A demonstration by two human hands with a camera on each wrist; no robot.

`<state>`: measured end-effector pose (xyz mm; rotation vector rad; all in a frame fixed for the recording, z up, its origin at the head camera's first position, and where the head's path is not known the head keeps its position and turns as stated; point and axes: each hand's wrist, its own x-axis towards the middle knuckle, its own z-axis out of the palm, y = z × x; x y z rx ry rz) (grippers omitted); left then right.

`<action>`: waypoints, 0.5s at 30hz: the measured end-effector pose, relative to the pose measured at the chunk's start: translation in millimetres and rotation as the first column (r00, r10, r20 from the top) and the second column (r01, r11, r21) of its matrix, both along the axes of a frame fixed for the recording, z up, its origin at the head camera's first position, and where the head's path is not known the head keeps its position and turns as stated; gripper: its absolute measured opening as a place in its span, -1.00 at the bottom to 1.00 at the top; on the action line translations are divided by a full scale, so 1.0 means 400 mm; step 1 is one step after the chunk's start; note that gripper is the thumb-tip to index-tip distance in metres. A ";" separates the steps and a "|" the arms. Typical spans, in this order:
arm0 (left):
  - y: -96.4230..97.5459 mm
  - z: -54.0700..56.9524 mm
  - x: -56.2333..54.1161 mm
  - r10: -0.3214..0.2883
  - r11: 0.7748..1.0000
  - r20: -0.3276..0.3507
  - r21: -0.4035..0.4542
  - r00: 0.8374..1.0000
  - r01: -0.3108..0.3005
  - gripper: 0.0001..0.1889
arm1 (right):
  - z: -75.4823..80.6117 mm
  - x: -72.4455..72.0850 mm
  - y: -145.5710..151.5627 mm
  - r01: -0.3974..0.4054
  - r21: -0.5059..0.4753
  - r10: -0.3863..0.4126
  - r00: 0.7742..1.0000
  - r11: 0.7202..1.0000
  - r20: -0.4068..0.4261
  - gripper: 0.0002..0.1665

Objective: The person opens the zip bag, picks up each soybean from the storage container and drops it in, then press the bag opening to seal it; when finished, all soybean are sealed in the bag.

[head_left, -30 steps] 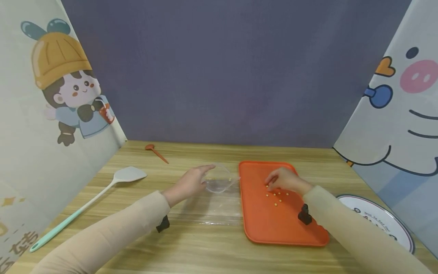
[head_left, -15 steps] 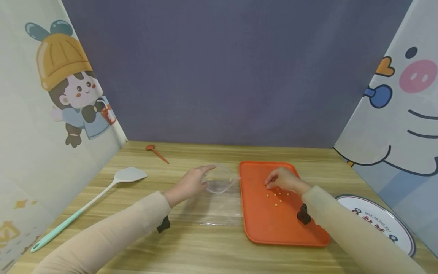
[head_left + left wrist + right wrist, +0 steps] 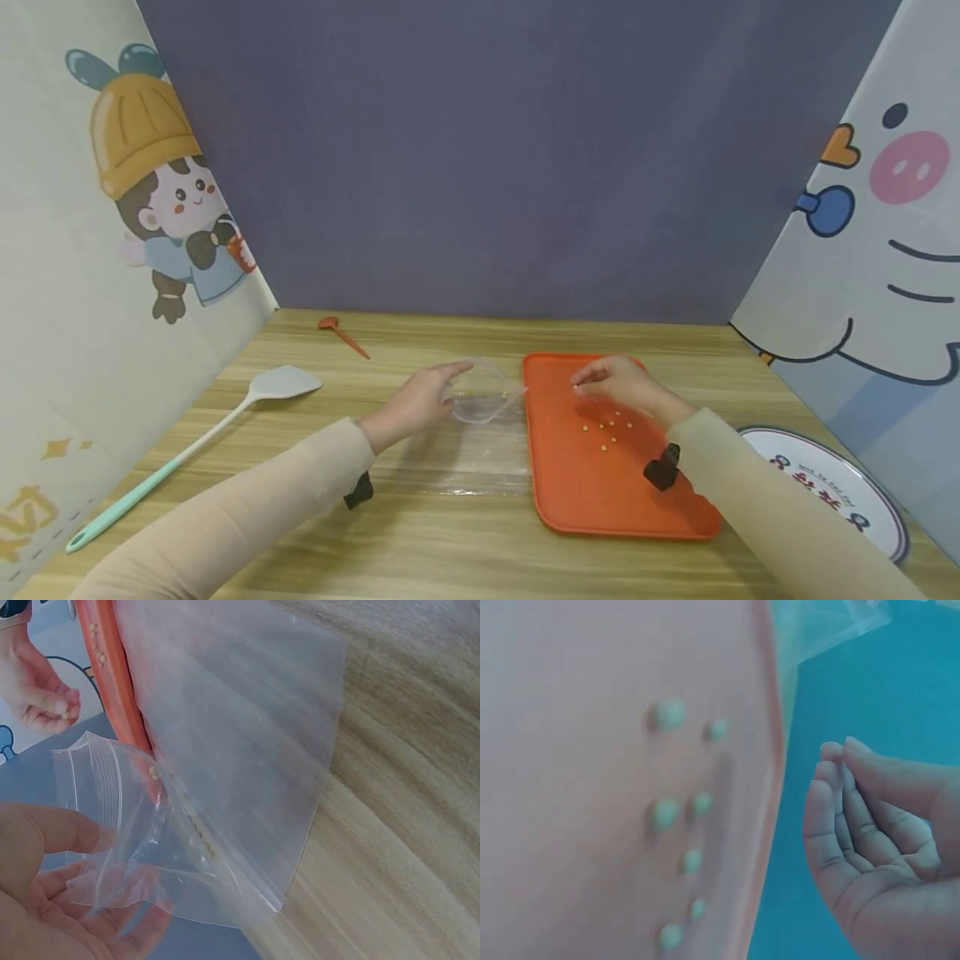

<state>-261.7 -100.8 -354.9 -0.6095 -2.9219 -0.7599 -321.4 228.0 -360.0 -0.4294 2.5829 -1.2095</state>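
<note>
My left hand (image 3: 422, 403) grips the rim of a clear zip-lock bag (image 3: 225, 750), thumb on one side and fingers on the other, so its mouth gapes. Several soybeans (image 3: 199, 834) lie in a line inside the bag. Over the orange tray (image 3: 570, 492), my right hand (image 3: 626, 388) pinches one soybean (image 3: 67, 715) between thumb and fingertips. More loose soybeans (image 3: 664, 814) are scattered on the tray below that hand. In the right wrist view the fingertips meet, and the pinched bean is hidden.
A white spatula (image 3: 283, 382) with a mint handle lies at the left. Behind it is a small reddish-brown spoon (image 3: 345, 337). A white printed plate (image 3: 885, 517) sits at the right, partly under the right sleeve. A dark backdrop (image 3: 480, 167) stands behind the table.
My right hand has picked a soybean off the tray and lifted slightly up and left toward the bag. My left hand and the bag stay almost where they were.
</note>
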 end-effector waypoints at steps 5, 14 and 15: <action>0.008 0.003 0.000 0.008 1.000 0.014 -0.002 1.000 -0.008 -0.25 | 0.023 0.007 -0.026 -0.038 -0.084 0.039 0.999 0.996 0.010 -0.56; 0.018 0.002 -0.008 0.003 1.000 0.020 -0.011 1.000 -0.003 -0.26 | 0.053 0.010 -0.103 -0.098 -0.168 0.096 0.995 0.981 -0.019 -0.65; 0.019 0.002 -0.008 0.004 1.000 0.021 -0.011 1.000 -0.004 -0.26 | 0.056 0.009 -0.115 -0.102 -0.175 0.099 0.995 0.979 -0.026 -0.66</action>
